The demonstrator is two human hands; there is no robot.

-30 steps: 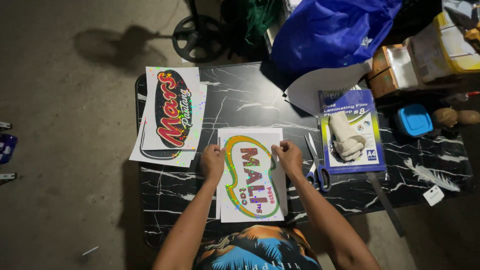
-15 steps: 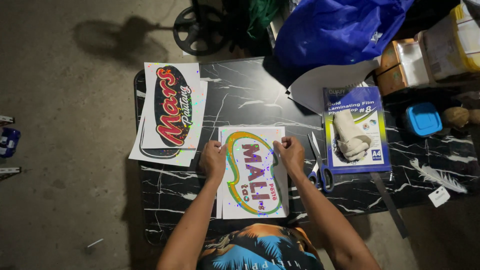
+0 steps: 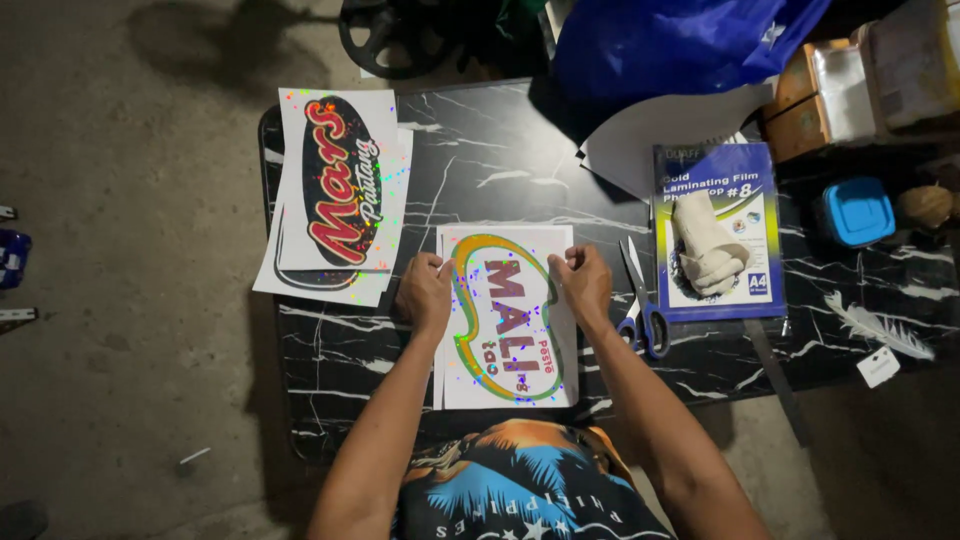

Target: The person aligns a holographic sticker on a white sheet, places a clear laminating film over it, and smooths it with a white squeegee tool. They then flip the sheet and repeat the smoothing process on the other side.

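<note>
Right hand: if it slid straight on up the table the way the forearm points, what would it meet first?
The right hand aims up and slightly left. Past the printed sheet's top edge lies bare black marble table; the way looks free, though depth is uncertain.

Printed sign sheet [image 3: 507,315], white with a green-and-orange outlined blob, lies at the near edge of the black marble table [image 3: 500,160]. A second sign sheet [image 3: 338,195], black oval with red lettering, overhangs the table's left edge. Blue-bordered film package [image 3: 714,232] lies at right, a small white tag [image 3: 878,366] beyond it.

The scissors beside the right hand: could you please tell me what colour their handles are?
Blue handles on the scissors, with plain metal blades, clearest in the head view.
</note>
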